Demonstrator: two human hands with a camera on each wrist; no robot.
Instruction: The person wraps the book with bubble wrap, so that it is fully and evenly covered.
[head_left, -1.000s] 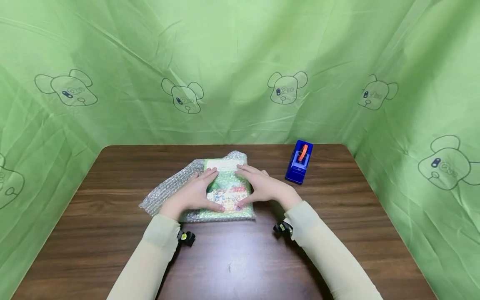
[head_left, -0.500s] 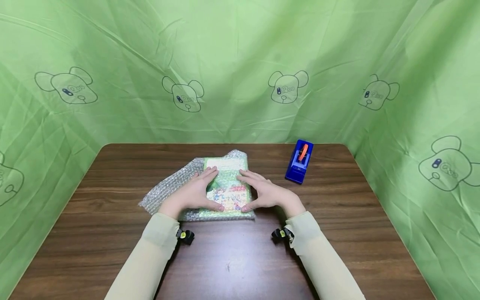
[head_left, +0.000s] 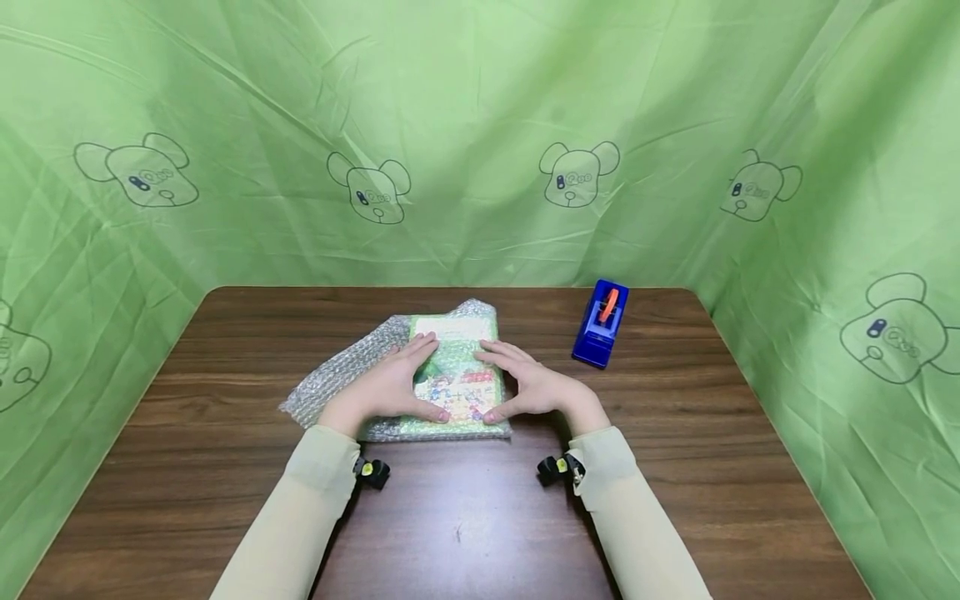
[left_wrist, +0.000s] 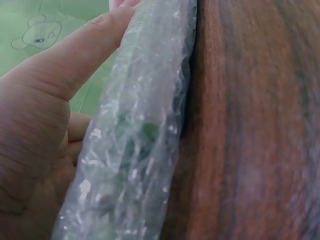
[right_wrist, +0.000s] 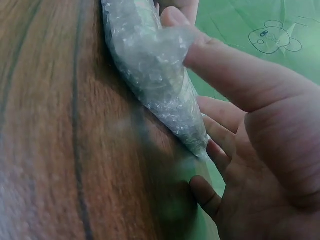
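Note:
A flat, book-like item (head_left: 459,354) with a green, brightly printed cover lies on the table, covered by clear bubble wrap (head_left: 337,379). Loose wrap spreads out from its left side. My left hand (head_left: 386,392) rests on the left part of the package, thumb and fingers spread. On the opposite side, my right hand (head_left: 538,390) touches the right edge, its thumb near the lower corner. In the left wrist view the near edge of the bubble wrap (left_wrist: 135,130) runs beside my thumb. The right wrist view shows a crumpled end of the wrap (right_wrist: 155,70) at my right thumb and fingers.
A blue tape dispenser (head_left: 598,333) with an orange roll stands at the back right of the brown wooden table (head_left: 225,467). Green cloth (head_left: 465,100) printed with bear heads hangs behind the table and along both sides.
My right hand has shifted slightly right and toward me along the package's edge, its thumb moving outward, and the right forearm has swung inward. My left hand and the package stay nearly still.

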